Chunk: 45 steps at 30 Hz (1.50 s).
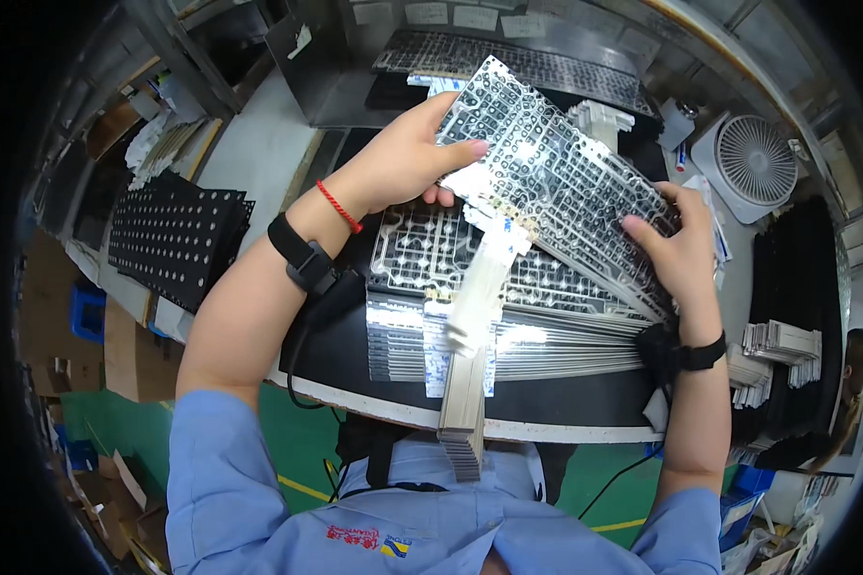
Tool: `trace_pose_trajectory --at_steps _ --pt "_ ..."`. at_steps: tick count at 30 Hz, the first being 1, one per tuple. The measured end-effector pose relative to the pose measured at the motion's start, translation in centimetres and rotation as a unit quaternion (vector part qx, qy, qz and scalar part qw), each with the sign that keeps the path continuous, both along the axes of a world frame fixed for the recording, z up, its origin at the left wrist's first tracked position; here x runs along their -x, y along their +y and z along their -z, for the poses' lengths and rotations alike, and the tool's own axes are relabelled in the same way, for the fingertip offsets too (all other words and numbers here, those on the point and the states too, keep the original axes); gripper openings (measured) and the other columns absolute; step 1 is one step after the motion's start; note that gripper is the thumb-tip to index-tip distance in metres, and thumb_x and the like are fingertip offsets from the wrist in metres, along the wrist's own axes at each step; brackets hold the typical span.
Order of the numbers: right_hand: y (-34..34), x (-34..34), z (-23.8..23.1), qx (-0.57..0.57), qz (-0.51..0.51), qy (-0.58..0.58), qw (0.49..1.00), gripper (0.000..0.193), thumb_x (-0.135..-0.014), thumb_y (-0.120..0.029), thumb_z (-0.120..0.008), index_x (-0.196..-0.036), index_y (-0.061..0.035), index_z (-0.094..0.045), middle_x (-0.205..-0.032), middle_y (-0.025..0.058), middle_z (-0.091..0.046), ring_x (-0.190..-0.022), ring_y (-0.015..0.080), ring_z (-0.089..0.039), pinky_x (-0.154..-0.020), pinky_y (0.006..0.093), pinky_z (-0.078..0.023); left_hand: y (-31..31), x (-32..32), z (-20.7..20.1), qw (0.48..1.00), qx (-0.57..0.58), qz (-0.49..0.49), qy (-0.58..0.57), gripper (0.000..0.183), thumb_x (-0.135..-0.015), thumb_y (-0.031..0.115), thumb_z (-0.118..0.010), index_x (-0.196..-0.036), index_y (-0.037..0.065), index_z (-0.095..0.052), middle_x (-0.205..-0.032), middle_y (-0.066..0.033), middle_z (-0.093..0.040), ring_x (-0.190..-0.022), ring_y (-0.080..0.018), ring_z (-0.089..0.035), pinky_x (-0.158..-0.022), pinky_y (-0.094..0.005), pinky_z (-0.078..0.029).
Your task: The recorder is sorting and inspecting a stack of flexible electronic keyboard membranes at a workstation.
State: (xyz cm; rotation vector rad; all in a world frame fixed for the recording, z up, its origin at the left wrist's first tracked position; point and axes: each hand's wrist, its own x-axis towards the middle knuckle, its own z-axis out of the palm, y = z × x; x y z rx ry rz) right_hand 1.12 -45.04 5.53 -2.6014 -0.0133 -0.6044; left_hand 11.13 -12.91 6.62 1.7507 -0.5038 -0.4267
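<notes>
Two hands hold one thin clear sheet printed with silvery circuit lines, lifted and tilted above the surface. The left hand pinches the sheet's far left edge, thumb on top and fingers beneath, closed on it. The right hand clamps the near right edge the same way. From the sheet's near edge one pale ribbon tail hangs down toward the person.

I judge the sheet to be very light, limp and easily creased; its glossy face looks slippery and likely to take marks. Holding it at two opposite edges, as here, keeps it from sagging, and the printed middle is best left untouched.

Directly below lies one fanned stack of like sheets, too many to count, with their ribbon tails draped over the near rim. To the left sits one black perforated panel. At the far side lies one black keyboard-shaped plate. To the far right stands one small white fan. On the right, a pile of white strips.
</notes>
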Motion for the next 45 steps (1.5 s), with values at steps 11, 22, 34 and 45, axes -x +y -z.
trace_pose_trajectory --at_steps 11,22,34,45 --pt "0.5 0.4 -0.8 0.0 -0.029 -0.175 0.984 0.031 -0.083 -0.021 -0.076 -0.107 -0.0049 -0.066 -0.11 0.0115 -0.064 -0.109 0.0296 -0.055 -0.1 0.0391 -0.039 4.7 -7.2 2.9 0.941 0.314 -0.114 0.048 0.038 -0.102 0.021 -0.055 -0.132 -0.001 -0.045 -0.119 -0.0113 -0.058 -0.097 -0.0109 -0.064 -0.077 -0.0189 -0.056" --pt "0.8 0.6 0.2 0.004 -0.146 0.098 0.984 0.037 -0.082 -0.025 -0.075 -0.108 -0.0002 -0.068 -0.106 0.014 -0.064 -0.101 0.0318 -0.06 -0.092 0.0402 -0.045 5.9 -9.4 5.0 0.878 0.375 -0.297 0.031 0.04 -0.1 0.015 -0.053 -0.133 -0.003 -0.04 -0.118 -0.0157 -0.054 -0.105 -0.0251 -0.059 -0.089 -0.0341 -0.052" --pt "0.8 0.3 0.6 -0.006 -0.159 0.085 0.984 0.043 -0.075 -0.026 -0.081 -0.104 0.0001 -0.063 -0.104 0.0134 -0.062 -0.1 0.032 -0.059 -0.092 0.0396 -0.044 5.0 -9.6 5.0 0.902 0.351 -0.219 0.122 0.029 -0.103 0.027 -0.051 -0.124 0.007 -0.05 -0.109 -0.0093 -0.062 -0.093 -0.0178 -0.058 -0.08 -0.0297 -0.048" --pt "0.3 0.2 0.6 -0.185 -0.116 0.085 0.972 0.039 -0.072 -0.009 -0.084 -0.101 -0.0045 -0.057 -0.091 0.0031 -0.062 -0.086 0.0121 -0.058 -0.078 0.027 -0.048 6.3 -8.0 3.1 0.935 0.333 0.067 0.1 0.053 -0.106 0.033 -0.039 -0.148 0.001 -0.035 -0.13 -0.0144 -0.059 -0.109 -0.0206 -0.061 -0.091 -0.0337 -0.051"
